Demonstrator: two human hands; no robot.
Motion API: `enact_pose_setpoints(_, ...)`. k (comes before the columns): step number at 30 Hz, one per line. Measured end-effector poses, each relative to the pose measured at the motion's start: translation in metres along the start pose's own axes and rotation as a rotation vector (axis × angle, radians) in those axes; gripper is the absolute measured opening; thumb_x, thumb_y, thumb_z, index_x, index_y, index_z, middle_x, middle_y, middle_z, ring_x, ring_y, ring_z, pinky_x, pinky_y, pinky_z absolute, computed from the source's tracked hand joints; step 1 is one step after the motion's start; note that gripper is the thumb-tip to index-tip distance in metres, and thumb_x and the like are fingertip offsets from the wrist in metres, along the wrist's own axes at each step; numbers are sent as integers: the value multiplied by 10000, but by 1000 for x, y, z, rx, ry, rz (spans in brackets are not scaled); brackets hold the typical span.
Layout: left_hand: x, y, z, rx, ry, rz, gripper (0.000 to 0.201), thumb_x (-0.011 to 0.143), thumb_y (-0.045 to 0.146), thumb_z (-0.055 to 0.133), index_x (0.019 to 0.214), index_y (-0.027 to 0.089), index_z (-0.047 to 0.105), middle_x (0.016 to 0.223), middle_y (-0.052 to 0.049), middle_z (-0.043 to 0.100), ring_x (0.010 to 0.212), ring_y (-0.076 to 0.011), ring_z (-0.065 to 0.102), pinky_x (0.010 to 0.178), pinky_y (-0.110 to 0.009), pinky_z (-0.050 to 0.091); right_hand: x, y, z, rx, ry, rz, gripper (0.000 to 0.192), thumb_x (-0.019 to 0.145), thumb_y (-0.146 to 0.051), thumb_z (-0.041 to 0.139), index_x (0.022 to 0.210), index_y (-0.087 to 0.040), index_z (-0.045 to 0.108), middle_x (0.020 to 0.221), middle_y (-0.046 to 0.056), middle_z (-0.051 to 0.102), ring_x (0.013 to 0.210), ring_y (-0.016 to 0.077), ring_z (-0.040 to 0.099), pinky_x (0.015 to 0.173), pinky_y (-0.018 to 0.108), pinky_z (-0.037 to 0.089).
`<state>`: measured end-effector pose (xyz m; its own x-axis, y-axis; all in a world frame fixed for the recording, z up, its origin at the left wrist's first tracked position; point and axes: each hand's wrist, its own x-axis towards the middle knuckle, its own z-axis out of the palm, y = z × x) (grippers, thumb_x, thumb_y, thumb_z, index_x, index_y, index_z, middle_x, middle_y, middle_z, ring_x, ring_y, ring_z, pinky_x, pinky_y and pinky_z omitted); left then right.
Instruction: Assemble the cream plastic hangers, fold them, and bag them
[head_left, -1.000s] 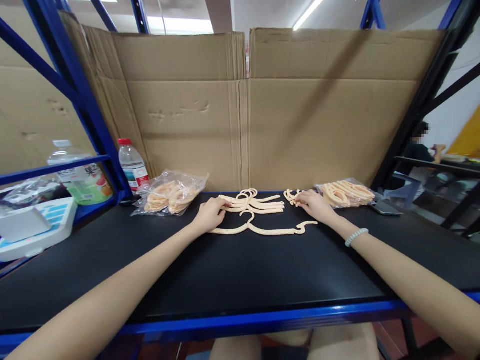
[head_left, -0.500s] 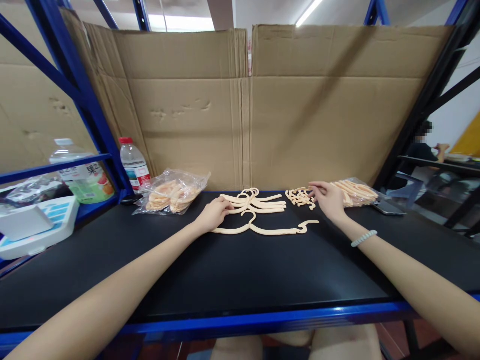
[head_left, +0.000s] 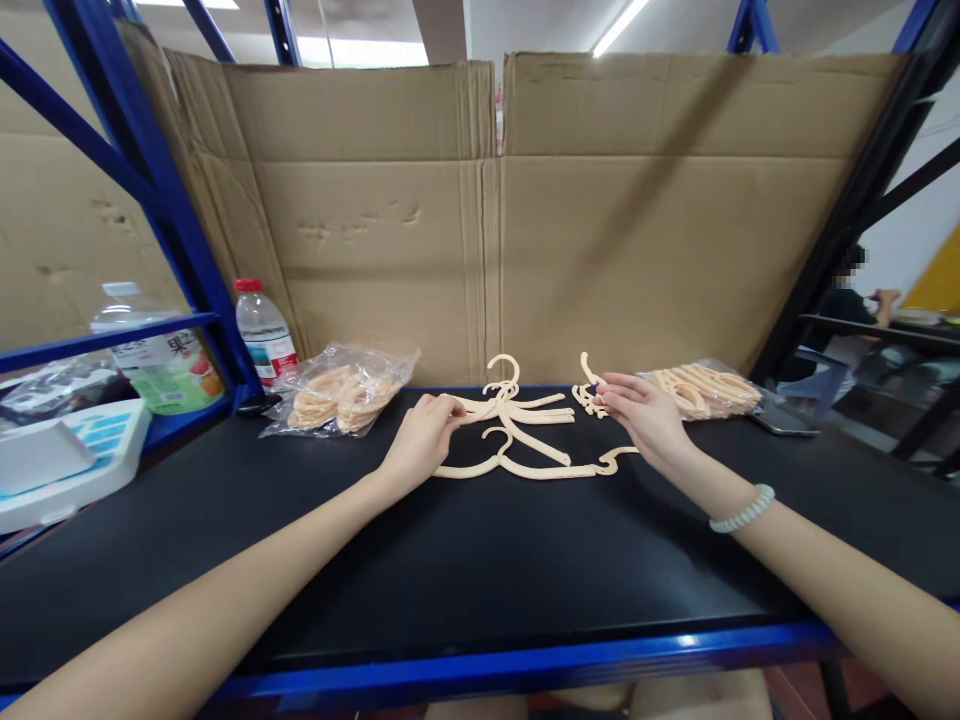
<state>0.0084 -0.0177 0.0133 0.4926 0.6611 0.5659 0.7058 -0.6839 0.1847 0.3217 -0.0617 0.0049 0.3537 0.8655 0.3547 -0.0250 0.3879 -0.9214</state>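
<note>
A black table (head_left: 480, 570) carries everything in hand. On it, at the left and right, lie two clear bags of cream parts: the left bag (head_left: 341, 392) beyond the left hand (head_left: 421, 438), the right bag (head_left: 705, 388) just behind the right hand (head_left: 646, 415).

Between the hands are cream hangers, smooth and slim, with curved shoulders and a round hook at the centre. The left fingers and thumb are pinched on the left end of one hanger (head_left: 538, 442); it runs away from the fingertips to the right, tilted, its hook standing up and its right arm slanting down toward the near side. Behind and under it lies a small stack of hangers (head_left: 556, 413), arms fanned out to the right. Nearer the person, a single hanger (head_left: 547, 471) lies flat, its left end close by the left hand; I cannot tell whether they touch. A small S-shaped piece (head_left: 609, 462) sits at its right end.

The right thumb and fingers grip a small curved piece (head_left: 588, 368), which pokes up beyond the fingertips. Just past them lies a heap of small pieces (head_left: 586, 402), partly hidden.
</note>
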Motion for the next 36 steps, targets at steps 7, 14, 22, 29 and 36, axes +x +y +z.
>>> enact_pose_setpoints(7,-5,6,8,-22,35,9,181,868,65,447,968,193,526,977,-66,624,918,-229,516,816,-379,456,-1,12,2,91,-117,175,468,590,-122,750,1027,-231,626,902,26,636,792,184,676,751,320,582)
enact_pose_setpoints(14,-7,4,11,-55,104,38,226,839,47,451,965,200,560,938,-51,619,879,-223,495,823,-381,445,-2,12,1,79,-238,248,243,588,-208,825,754,-171,651,791,33,670,893,222,689,830,331,572)
enact_pose_setpoints(22,-9,3,14,-76,112,20,209,835,46,453,931,198,560,917,-51,612,876,-226,491,817,-379,444,0,6,-1,-67,-280,267,291,557,-323,848,711,-151,671,732,28,673,727,135,652,589,201,517)
enact_pose_setpoints(29,-9,7,12,-97,122,10,217,818,46,462,927,206,560,915,-46,612,890,-223,496,816,-380,444,-9,-1,6,-39,-418,332,299,616,-396,817,718,-157,670,841,54,683,847,178,662,724,268,552)
enact_pose_setpoints(36,-10,6,14,-97,125,23,227,805,12,484,903,208,542,918,-32,607,880,-215,499,812,-357,447,-8,0,6,15,-442,413,261,631,-322,829,695,-143,650,760,47,670,780,179,688,703,260,565)
